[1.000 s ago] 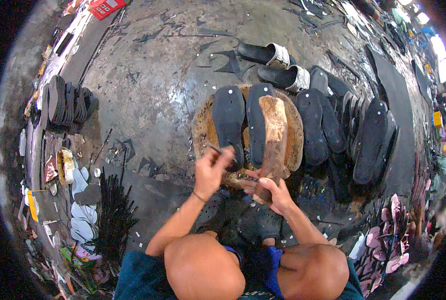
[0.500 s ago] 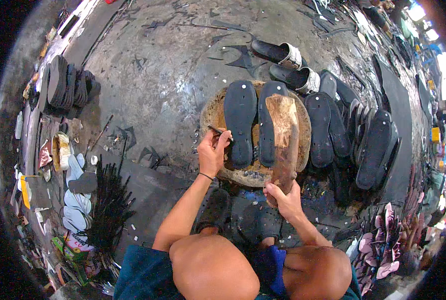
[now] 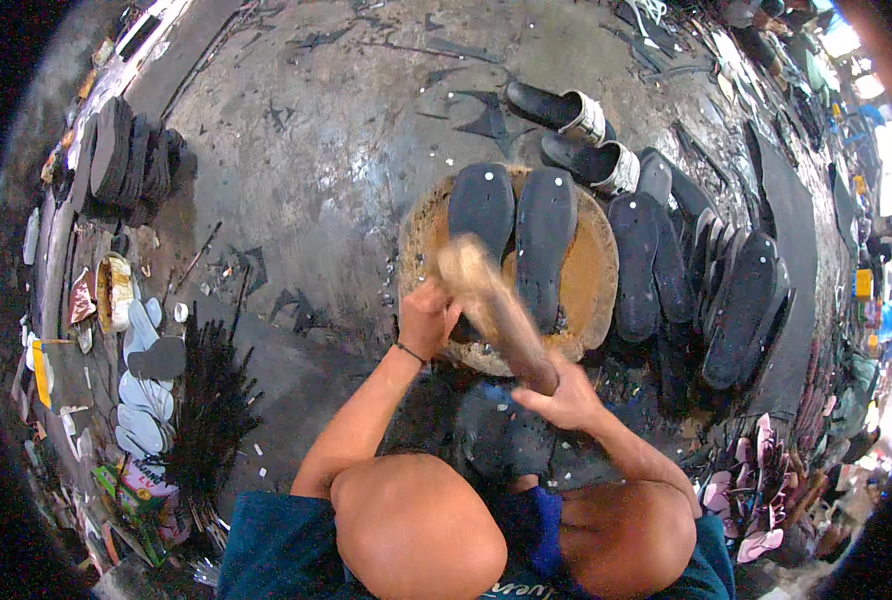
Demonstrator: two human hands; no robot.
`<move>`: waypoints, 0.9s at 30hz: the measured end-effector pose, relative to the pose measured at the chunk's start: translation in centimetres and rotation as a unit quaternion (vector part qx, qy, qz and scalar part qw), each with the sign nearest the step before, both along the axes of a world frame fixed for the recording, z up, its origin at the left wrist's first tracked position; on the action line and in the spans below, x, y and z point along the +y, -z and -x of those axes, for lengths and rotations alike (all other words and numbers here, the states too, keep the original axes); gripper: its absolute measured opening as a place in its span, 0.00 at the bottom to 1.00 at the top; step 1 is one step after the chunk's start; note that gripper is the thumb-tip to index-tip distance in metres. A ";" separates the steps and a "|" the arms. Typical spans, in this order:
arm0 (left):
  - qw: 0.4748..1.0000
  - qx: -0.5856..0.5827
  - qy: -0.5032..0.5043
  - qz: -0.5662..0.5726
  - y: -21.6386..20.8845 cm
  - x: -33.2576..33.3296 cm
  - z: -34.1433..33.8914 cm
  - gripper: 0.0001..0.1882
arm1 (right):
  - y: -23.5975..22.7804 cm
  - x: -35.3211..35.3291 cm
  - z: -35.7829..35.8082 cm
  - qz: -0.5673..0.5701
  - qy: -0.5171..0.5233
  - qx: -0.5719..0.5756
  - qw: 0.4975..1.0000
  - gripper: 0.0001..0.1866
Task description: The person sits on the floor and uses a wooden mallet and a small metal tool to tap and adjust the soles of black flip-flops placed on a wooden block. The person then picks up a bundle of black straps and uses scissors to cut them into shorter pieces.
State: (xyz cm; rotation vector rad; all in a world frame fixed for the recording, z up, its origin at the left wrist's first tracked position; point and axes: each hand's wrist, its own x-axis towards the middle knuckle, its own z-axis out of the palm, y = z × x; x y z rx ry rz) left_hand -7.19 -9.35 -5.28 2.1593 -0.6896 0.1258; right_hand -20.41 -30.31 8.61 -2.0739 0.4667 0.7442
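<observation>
With the middle of the round block taken as the clock's centre, two black soles (image 3: 546, 245) are seen side by side on the block (image 3: 594, 290), their upper ends toward twelve o'clock and each marked by a white dot. The lower part of the left-hand sole is crossed by a wooden mallet (image 3: 501, 318), its blurred head pointed toward eleven. The mallet's handle is gripped at five o'clock by the right hand (image 3: 568, 393), with the fingers wrapped around it. At eight o'clock, by the block's rim, the left hand (image 3: 426, 318) is curled, its fingertips partly covered by the mallet head; whether anything is held in it cannot be told, nor whether it is touched by the mallet. Just beside the block at three o'clock, more black soles (image 3: 634, 265) are laid, with a dark sheet (image 3: 794, 235) spread farther out. White-strapped sandals (image 3: 588, 118) are placed at one o'clock. Well apart, stacked dark soles (image 3: 116, 150) are seen between nine and ten, pale blue-grey pieces (image 3: 144, 430) and a bundle of black strips (image 3: 211, 400) at eight, and pink pieces (image 3: 761, 490) between four and five.
</observation>
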 end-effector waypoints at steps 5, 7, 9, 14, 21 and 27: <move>0.997 0.063 -0.011 0.043 -1.3 0.0 -0.6 0.11 | 2.3 0.5 6.4 -0.222 0.173 -0.090 0.955 0.25; 0.974 0.221 -0.034 0.037 -3.7 -0.4 -0.9 0.10 | 2.8 -0.2 9.7 -0.106 0.275 -0.149 0.944 0.15; 0.912 0.337 -0.093 0.213 -3.9 0.3 -1.9 0.11 | 5.0 -0.5 15.2 -0.058 0.418 -0.123 0.898 0.16; 0.884 0.345 -0.217 0.228 -3.4 8.8 0.6 0.11 | 6.6 -0.8 21.3 0.288 0.262 -0.256 0.885 0.31; 0.939 0.215 -0.198 -0.181 0.6 8.1 4.5 0.18 | 5.5 2.2 -1.9 0.249 0.001 -0.364 0.898 0.38; 0.908 0.272 -0.211 -0.240 0.9 8.8 4.1 0.25 | 6.2 3.0 -4.0 0.132 0.089 -0.405 0.900 0.43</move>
